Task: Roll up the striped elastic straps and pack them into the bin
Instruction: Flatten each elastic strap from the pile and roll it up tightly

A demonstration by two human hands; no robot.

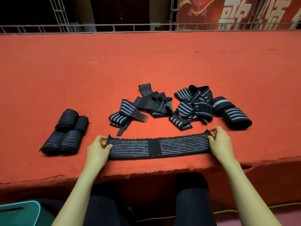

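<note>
Left grip [97,149]: we pinch the left end of the flat strap [130,149], fingers curled round its edge.
Right grip [221,142]: it is clenched on the strap's right end, which bunches slightly there.
Worktop [146,62]: red felt-like cover; we judge it grippy enough to keep a roll from sliding.
Loose pile [162,105]: unrolled striped straps, tangled, behind the flat strap.
Flat strap: it lies stretched along the worktop's near edge, a dark patch at its middle.
Handling: we judge it light, soft and springy. It should roll best started from one end, with both thumbs keeping tension or it will spring loose.
Rolled straps [65,132]: four rolls side by side at left; two more [231,111] lie right of the pile.
Bin [19,212]: only a teal corner shows, low at left, below the worktop.
</note>
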